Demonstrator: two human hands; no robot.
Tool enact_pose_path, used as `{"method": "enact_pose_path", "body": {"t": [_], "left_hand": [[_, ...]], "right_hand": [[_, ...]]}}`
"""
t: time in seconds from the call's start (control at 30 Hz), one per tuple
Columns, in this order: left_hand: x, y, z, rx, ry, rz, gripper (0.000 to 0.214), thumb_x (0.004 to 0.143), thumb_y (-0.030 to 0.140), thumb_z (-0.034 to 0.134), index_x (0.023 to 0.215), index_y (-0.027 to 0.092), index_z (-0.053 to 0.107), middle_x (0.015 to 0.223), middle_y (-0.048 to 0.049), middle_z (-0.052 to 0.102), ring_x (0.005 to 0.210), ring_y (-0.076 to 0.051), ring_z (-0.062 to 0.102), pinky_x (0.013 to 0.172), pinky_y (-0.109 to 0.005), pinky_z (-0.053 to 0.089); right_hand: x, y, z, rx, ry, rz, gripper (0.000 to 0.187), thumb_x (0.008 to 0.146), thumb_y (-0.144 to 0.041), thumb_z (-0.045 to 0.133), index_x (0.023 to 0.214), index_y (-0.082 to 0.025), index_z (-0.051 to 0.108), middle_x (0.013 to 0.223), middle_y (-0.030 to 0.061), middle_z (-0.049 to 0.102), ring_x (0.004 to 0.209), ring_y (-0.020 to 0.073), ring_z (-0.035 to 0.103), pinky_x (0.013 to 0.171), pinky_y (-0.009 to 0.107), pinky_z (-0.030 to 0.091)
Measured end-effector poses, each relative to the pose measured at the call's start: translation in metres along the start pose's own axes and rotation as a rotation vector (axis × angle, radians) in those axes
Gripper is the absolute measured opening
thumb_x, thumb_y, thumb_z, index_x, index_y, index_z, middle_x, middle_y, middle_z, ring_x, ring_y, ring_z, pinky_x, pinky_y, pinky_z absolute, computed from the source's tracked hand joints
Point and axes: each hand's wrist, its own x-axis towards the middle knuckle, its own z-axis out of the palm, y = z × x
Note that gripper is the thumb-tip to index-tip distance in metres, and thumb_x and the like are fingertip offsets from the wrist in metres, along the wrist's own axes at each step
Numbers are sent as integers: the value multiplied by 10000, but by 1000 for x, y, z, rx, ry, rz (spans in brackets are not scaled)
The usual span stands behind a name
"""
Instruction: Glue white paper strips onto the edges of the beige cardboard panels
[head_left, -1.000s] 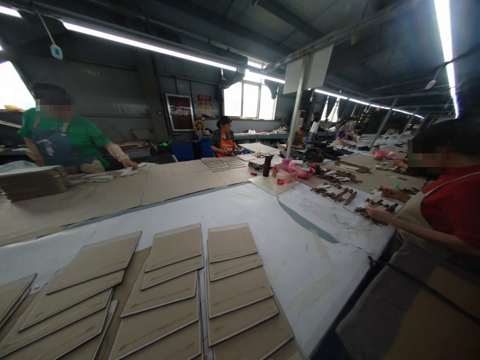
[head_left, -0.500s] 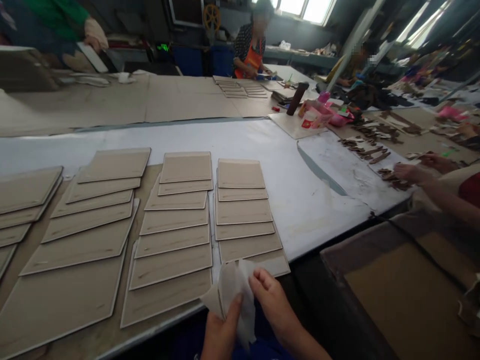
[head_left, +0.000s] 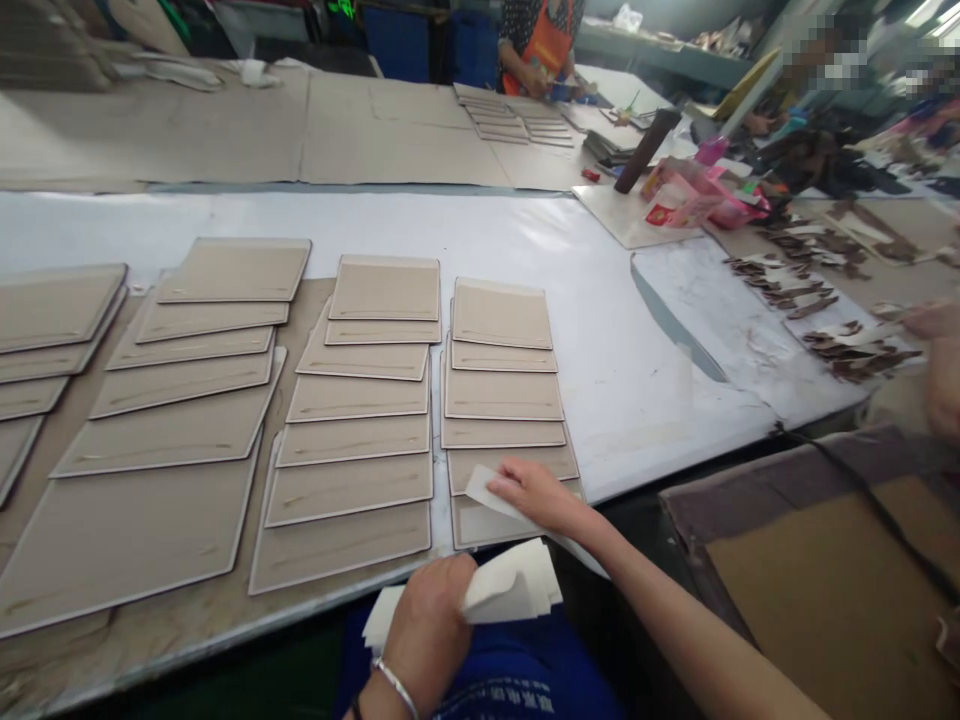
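My left hand [head_left: 429,618] is closed round a small stack of white paper strips [head_left: 510,590], held over my lap at the table's near edge. My right hand [head_left: 529,492] reaches forward and pinches a single white strip [head_left: 487,497], laying it on the nearest tan board [head_left: 480,525] of the right-hand column. Several tan boards [head_left: 501,392] lie overlapped in columns on the white table [head_left: 615,300] in front of me.
More tan board columns [head_left: 180,390] spread to the left. A co-worker's hand [head_left: 937,340] works among brown pieces [head_left: 855,355] at the right. A pink box [head_left: 679,195] and dark bottle [head_left: 637,150] stand further back. A cardboard-topped box [head_left: 817,580] sits at my right.
The view has tilted down to the table. My hands came into view holding white strips; my right hand has drawn one strip away and reached onto the nearest board.
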Motion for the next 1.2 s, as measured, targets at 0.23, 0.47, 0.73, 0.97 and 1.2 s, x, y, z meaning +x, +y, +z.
{"method": "enact_pose_path", "body": {"t": [0.23, 0.47, 0.73, 0.97, 1.2], "left_hand": [[28, 0, -26, 269, -59, -5, 305, 753, -34, 368, 821, 131, 616, 1054, -128, 597, 967, -235, 539, 818, -365, 444], [39, -15, -12, 316, 74, 83, 285, 745, -49, 389, 823, 94, 622, 1255, -175, 505, 1167, -270, 464, 965, -400, 400], [48, -22, -11, 280, 80, 148, 279, 715, -61, 405, 785, 84, 633, 1249, -196, 514, 1165, -289, 472, 973, -401, 413], [53, -22, -11, 333, 41, 163, 340, 698, -75, 380, 807, 102, 649, 1249, -168, 523, 1150, -269, 492, 957, -392, 429], [54, -21, -8, 418, 14, 161, 342, 709, -67, 384, 853, 78, 659, 1247, -173, 523, 1122, -260, 516, 932, -368, 444]], "right_hand": [[43, -9, 2, -224, -165, -60, 313, 790, -268, 520, 496, -178, 461, 499, -42, 426, 518, 89, 365, 536, 228, 239], [56, -9, 6, -483, -195, -31, 236, 836, -296, 511, 662, -172, 610, 659, 38, 603, 652, 164, 534, 567, 247, 287], [60, -10, 9, -631, -278, 28, 259, 846, -369, 475, 833, -179, 650, 855, 80, 678, 826, 208, 607, 633, 244, 376], [61, -14, 12, -653, -287, 41, 262, 846, -374, 475, 888, -185, 651, 876, 87, 683, 860, 220, 615, 663, 261, 414], [36, -9, -22, -635, -207, 117, 256, 783, -416, 557, 882, -198, 648, 894, 77, 675, 881, 231, 596, 676, 267, 399]]}}
